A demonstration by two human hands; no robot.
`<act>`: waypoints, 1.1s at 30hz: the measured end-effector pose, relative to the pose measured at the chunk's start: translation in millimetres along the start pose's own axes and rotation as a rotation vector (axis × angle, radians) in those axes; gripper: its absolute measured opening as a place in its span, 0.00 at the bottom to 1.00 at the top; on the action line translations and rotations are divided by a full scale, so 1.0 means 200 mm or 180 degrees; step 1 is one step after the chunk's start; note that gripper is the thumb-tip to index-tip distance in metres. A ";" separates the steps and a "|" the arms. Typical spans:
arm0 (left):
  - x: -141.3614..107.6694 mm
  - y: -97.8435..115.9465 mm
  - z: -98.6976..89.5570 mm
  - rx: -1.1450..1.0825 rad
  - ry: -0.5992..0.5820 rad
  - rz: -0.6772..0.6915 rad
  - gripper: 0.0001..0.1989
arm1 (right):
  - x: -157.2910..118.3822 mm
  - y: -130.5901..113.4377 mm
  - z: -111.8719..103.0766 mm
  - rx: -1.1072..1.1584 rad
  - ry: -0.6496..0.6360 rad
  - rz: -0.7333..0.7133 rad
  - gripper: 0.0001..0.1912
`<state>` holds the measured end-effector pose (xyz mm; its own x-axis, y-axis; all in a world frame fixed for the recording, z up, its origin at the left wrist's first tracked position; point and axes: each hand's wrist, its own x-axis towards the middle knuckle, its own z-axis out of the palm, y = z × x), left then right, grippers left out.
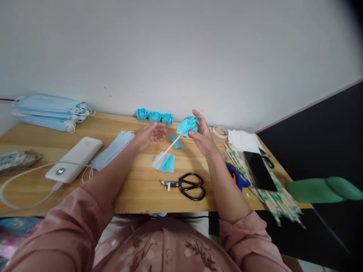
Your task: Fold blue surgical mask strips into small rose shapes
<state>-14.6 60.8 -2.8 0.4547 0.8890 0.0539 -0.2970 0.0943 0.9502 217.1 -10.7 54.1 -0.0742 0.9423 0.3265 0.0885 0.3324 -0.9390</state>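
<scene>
My right hand (202,136) has its thumb and fingers around a blue flower (187,125) folded from face-mask fabric. A thin wooden stick (171,146) slants down from the flower to the lower left. My left hand (151,135) hovers to the left of it, fingers apart and holding nothing. Cut blue fabric pieces (169,163) lie under the stick's lower end, and another blue piece (177,142) lies behind the stick. Black-handled scissors (191,186) rest nearer the table's front edge. Three finished blue flowers (155,116) stand in a row by the wall.
On the left are stacked face masks (51,109), a single mask (113,151) and a white power bank (75,160) with its cable. To the right lie a tape roll (220,131), white tissue (244,141), a blue glue gun (240,180), a phone (259,170) and wrapped chopsticks (279,202).
</scene>
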 end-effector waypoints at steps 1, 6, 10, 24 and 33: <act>-0.01 0.02 0.01 0.0164 -0.0325 -0.0133 0.26 | -0.01 0.01 0.01 0.0000 -0.0031 -0.0026 0.48; -0.10 0.06 0.14 0.0643 -0.0979 -0.0223 0.25 | -0.03 0.04 0.06 -0.0176 -0.0025 -0.0029 0.52; -0.13 0.06 0.21 0.0385 -0.0981 -0.0295 0.23 | -0.04 0.05 0.08 -0.0056 -0.0035 -0.0105 0.53; -0.15 0.05 0.25 0.0007 -0.0757 -0.0232 0.27 | -0.08 0.06 0.10 0.0154 -0.0375 -0.0530 0.69; -0.16 0.05 0.25 0.0236 -0.0968 -0.0195 0.27 | -0.12 0.03 0.15 0.0087 -0.0067 -0.0492 0.65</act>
<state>9.7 10.5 19.8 0.7034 0.7069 0.0745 -0.2043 0.1008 0.9737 189.0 -33.3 37.1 -0.1056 0.8788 0.4654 0.0474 0.4719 -0.8804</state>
